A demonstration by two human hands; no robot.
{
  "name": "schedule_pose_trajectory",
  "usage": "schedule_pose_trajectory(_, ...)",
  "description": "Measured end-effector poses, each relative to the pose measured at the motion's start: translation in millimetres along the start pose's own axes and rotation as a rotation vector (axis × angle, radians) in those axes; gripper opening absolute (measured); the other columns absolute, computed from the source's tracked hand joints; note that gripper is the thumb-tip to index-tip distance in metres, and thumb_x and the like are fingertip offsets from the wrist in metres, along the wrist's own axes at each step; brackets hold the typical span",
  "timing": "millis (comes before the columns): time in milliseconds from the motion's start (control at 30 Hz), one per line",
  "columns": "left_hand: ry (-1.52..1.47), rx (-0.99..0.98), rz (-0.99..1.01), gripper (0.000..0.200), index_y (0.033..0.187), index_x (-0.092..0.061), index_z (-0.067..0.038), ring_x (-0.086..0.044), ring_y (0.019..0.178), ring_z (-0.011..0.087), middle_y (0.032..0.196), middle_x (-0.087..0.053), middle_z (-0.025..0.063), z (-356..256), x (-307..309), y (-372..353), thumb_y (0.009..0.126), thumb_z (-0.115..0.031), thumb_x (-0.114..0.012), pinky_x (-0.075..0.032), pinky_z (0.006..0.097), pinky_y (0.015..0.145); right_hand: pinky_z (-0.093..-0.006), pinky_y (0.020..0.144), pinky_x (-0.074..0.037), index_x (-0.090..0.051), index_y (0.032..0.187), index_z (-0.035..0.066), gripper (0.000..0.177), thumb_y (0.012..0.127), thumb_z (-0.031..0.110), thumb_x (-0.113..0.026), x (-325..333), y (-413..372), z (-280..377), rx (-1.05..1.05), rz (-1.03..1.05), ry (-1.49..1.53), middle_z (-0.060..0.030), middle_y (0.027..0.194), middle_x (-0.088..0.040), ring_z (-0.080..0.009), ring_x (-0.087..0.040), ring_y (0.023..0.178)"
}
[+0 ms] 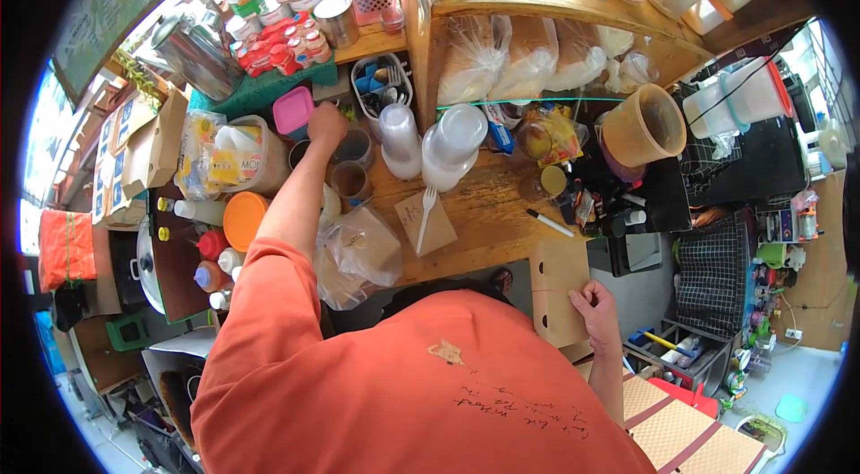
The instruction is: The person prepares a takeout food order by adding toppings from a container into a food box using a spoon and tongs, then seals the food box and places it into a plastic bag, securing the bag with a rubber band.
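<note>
My left hand reaches to the back of the wooden table, fingers curled in. It is beside a pink-lidded container and above some dark cups; whatever its fingers grip is hidden. My right hand pinches the edge of a brown cardboard box at the table's front edge. Between my arms, a white plastic fork lies on a small brown card. A clear plastic bag with something brown inside rests near my left forearm.
Stacked clear plastic cups stand mid-table, with a cutlery basket behind. Sauce bottles and an orange lid are at left. A marker and a brownish bucket are at right. Bagged goods fill the shelf.
</note>
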State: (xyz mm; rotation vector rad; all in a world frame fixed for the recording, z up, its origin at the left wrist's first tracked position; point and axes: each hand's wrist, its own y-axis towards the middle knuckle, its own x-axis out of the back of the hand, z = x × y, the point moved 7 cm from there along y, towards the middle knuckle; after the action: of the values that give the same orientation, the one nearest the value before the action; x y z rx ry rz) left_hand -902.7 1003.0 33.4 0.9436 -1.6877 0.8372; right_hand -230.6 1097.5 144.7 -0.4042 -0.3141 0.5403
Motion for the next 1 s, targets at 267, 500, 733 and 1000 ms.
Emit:
schedule_pose_trajectory(267,0.047,-0.135,-0.112,0.017,0.094,-0.075,0.0,-0.072,0.095,0.0423,0.099,-0.074,0.0243,-4.8,21.9,-5.5,0.083,-0.011,-0.069,-0.059,0.0501,0.08,-0.0191,0.06,-0.029,-0.043,0.076,0.015,0.037,0.09,0.007,-0.076,7.7,-4.9,-3.4,-0.007,-0.029,0.011,0.0104,0.074,-0.039,-0.0016,-0.034,0.069)
schedule_pose_trajectory(500,0.121,-0.008,-0.069,0.021,0.098,-0.075,-0.001,-0.072,0.098,0.0414,0.102,-0.074,0.0248,-1.5,50.7,-16.5,0.083,-0.014,-0.07,-0.059,0.0492,0.081,-0.0195,0.059,-0.03,-0.042,0.075,0.015,0.039,0.089,0.008,-0.078,11.3,15.6,-7.5,0.023,-0.01,0.072,0.0103,0.073,-0.04,-0.0017,-0.035,0.068)
schedule_pose_trajectory(733,0.15,0.01,-0.155,0.025,0.103,-0.072,0.002,-0.071,0.104,0.0414,0.107,-0.073,0.0266,-7.5,95.0,-58.0,0.086,-0.015,-0.064,-0.058,0.0501,0.087,-0.0219,0.058,-0.03,-0.041,0.072,0.013,0.041,0.088,0.01,-0.078,-30.1,62.9,-4.2,0.134,0.043,-0.061,0.0089,0.071,-0.038,-0.003,-0.034,0.067)
schedule_pose_trajectory(1000,-0.652,-0.078,0.012,0.014,0.089,-0.073,0.0,-0.067,0.056,0.019,0.075,-0.073,0.0113,-28.2,144.2,-250.5,0.087,-0.013,-0.067,-0.055,0.0327,0.055,-0.0245,0.06,-0.035,-0.048,0.081,0.01,0.029,0.092,0.012,-0.074,-81.8,107.0,-69.0,0.083,0.222,0.006,0.0063,0.076,-0.044,-0.0053,-0.04,0.07)
